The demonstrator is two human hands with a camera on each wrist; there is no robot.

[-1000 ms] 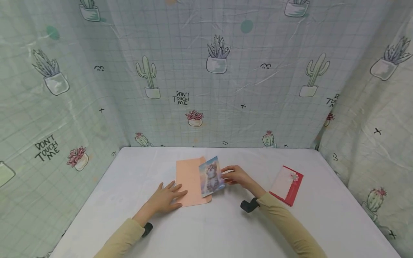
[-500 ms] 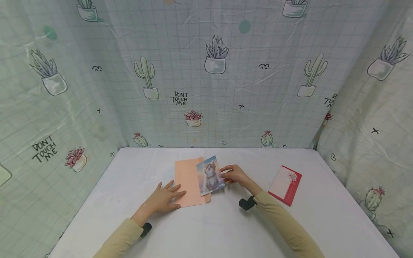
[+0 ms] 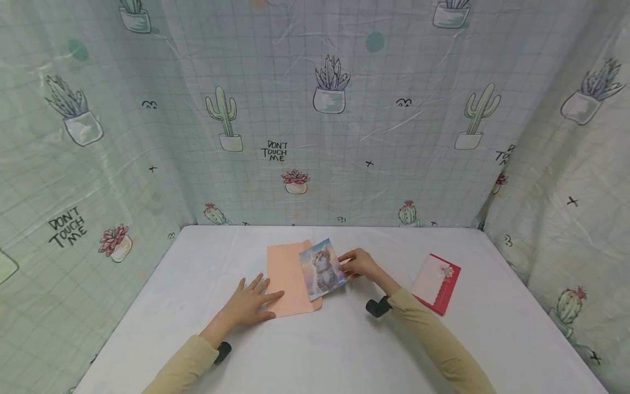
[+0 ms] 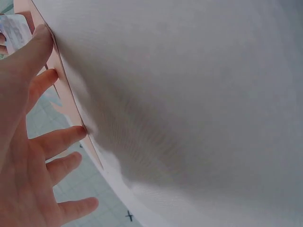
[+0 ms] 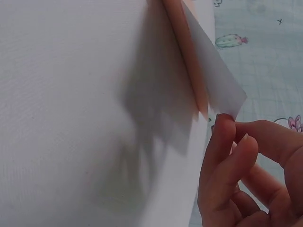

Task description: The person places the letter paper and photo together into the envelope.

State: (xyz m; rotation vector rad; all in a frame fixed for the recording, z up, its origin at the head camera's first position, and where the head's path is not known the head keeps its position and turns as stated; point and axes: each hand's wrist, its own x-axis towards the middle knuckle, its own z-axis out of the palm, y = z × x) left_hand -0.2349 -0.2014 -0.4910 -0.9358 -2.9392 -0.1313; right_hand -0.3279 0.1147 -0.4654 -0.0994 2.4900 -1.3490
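Observation:
A peach envelope (image 3: 287, 279) lies on the white table, its edge also showing in the left wrist view (image 4: 71, 101). My left hand (image 3: 246, 303) rests on its left part with fingers spread; the left wrist view shows that hand (image 4: 33, 142) with thumb and fingertips at the envelope's edge. A kitten picture card (image 3: 322, 269) overlaps the envelope's right side, tilted. My right hand (image 3: 361, 264) pinches the card's right edge. In the right wrist view, thumb and finger of the right hand (image 5: 251, 165) meet at a corner of the card's pale back (image 5: 222, 90), lifted off the table.
A red and pale pink card (image 3: 445, 293) with a flower decoration lies to the right, beyond my right wrist. The white table (image 3: 315, 355) ends at a back edge against a curtain (image 3: 369, 131) printed with cacti. Dark wrist-worn devices sit at both wrists.
The kitten card first shifted slightly left over the envelope, then its lower right corner moved a little right with my right hand. My left hand has stayed nearly still on the envelope.

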